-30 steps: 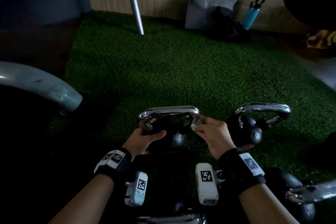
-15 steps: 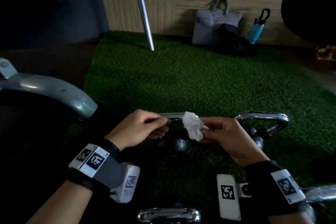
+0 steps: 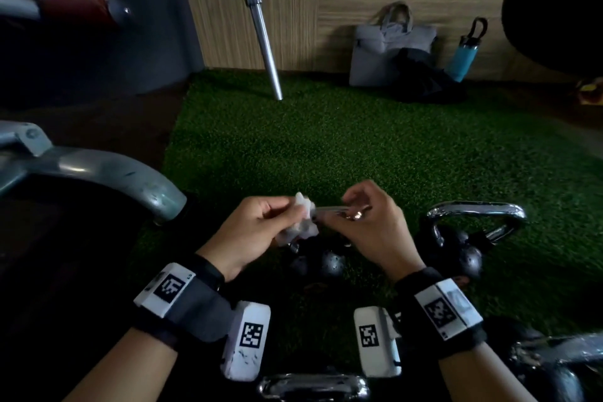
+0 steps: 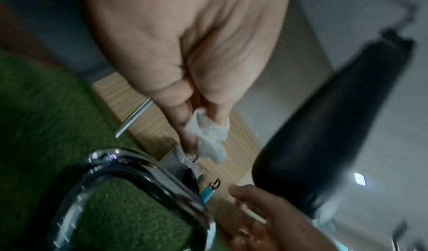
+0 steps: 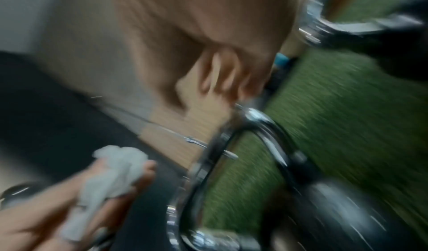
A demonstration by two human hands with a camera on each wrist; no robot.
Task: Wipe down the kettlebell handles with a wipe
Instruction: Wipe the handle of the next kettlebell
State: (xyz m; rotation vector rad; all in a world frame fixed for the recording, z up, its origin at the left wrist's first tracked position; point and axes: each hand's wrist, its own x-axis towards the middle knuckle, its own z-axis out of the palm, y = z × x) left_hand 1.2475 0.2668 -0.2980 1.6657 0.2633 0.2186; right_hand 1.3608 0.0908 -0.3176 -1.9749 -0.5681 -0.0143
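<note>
My left hand (image 3: 261, 228) pinches a crumpled white wipe (image 3: 301, 220) between thumb and fingers, just left of the middle kettlebell's chrome handle (image 3: 329, 210). The wipe (image 4: 208, 134) hangs from the fingertips above the handle (image 4: 143, 169) in the left wrist view. My right hand (image 3: 372, 222) curls over the right end of that handle, index above and thumb below the bar. The black kettlebell body (image 3: 332, 263) shows under both hands. The right wrist view is blurred and shows the wipe (image 5: 111, 172) and the handle (image 5: 266, 125).
A second kettlebell (image 3: 470, 258) with a chrome handle (image 3: 476, 207) stands to the right on the green turf (image 3: 326, 147). More chrome handles lie at the bottom (image 3: 313, 385) and bottom right (image 3: 554, 354). A grey machine arm (image 3: 107, 170) curves in from the left; a barbell (image 3: 261, 33), bag (image 3: 391, 46) and bottle (image 3: 463, 55) stand by the wall.
The wipe has passed from my right hand to my left hand. My right hand has moved onto the handle's right end, and the view has tilted up.
</note>
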